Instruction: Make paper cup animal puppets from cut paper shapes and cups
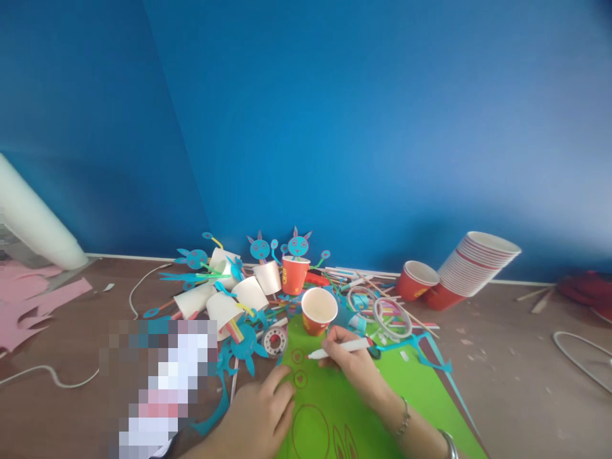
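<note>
My right hand grips a white marker with its tip on a sheet of green paper, beside small red circles drawn there. Fingers flat, my left hand presses down the green sheet's left edge. Larger red outlines show on the paper nearer to me. A red paper cup lies on its side just beyond the marker.
Behind the sheet lies a heap of white cups, blue paper bunny figures, straws and tape rolls. A stack of red cups lies at the right by the blue wall. Pink paper and white cables lie on the brown floor.
</note>
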### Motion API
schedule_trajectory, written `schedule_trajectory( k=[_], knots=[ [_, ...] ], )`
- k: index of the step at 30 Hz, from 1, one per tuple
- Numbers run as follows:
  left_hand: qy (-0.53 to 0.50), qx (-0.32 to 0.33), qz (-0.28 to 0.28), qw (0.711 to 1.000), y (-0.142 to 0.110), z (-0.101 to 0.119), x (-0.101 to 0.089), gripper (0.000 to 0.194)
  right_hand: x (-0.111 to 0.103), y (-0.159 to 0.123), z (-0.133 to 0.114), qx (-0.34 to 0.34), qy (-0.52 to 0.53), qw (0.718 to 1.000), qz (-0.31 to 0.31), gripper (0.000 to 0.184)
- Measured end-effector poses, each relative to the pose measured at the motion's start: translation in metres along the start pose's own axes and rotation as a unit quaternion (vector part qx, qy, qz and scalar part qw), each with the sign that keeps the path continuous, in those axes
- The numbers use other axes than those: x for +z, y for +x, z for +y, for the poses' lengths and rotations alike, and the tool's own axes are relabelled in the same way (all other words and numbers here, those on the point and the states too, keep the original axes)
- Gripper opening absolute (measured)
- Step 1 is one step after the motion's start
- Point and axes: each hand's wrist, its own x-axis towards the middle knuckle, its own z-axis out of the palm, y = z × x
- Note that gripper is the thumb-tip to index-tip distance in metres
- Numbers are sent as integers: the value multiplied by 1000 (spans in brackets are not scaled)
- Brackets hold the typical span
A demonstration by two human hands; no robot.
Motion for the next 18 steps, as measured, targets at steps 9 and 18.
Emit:
schedule_trajectory(
  k=[9,18],
  knots=[
    [0,-33,-33,999,2,1,-3,29,1,-8,18,-52,-59,997,20,21],
    [-3,-51,-66,997,4,1,-8,31,3,-29,7,-59,-43,996,-42,28]
  ],
)
